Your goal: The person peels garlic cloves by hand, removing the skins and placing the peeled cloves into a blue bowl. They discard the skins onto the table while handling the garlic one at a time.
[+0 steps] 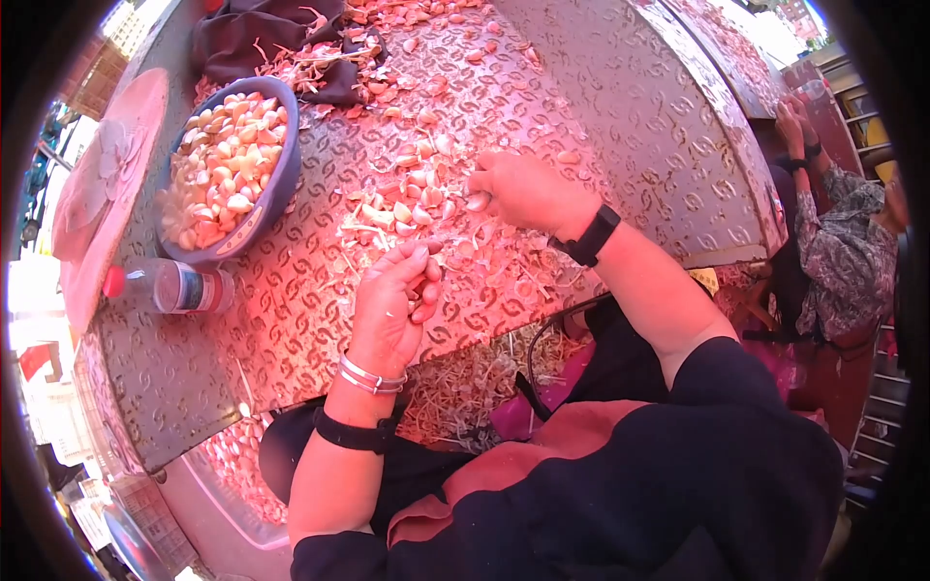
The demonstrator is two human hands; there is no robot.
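Loose garlic cloves (418, 198) lie in a pile on the patterned metal table (339, 329), with papery skins around them. My left hand (390, 295), palm turned up and fingers curled, sits just in front of the pile; thumb and index finger meet, and what they hold is too small to name. To the right of the pile, my right hand (523, 189) is closed with its fingertips round a garlic clove (478, 201). A blue bowl (287, 160) full of cloves stands at the left.
A plastic bottle (184, 288) with a red cap lies near the bowl, beside a straw-coloured hat (111, 184). Dark cloth (247, 37) is at the back. Below the table edge is a tub of garlic (237, 460). Another person (843, 247) sits at the right.
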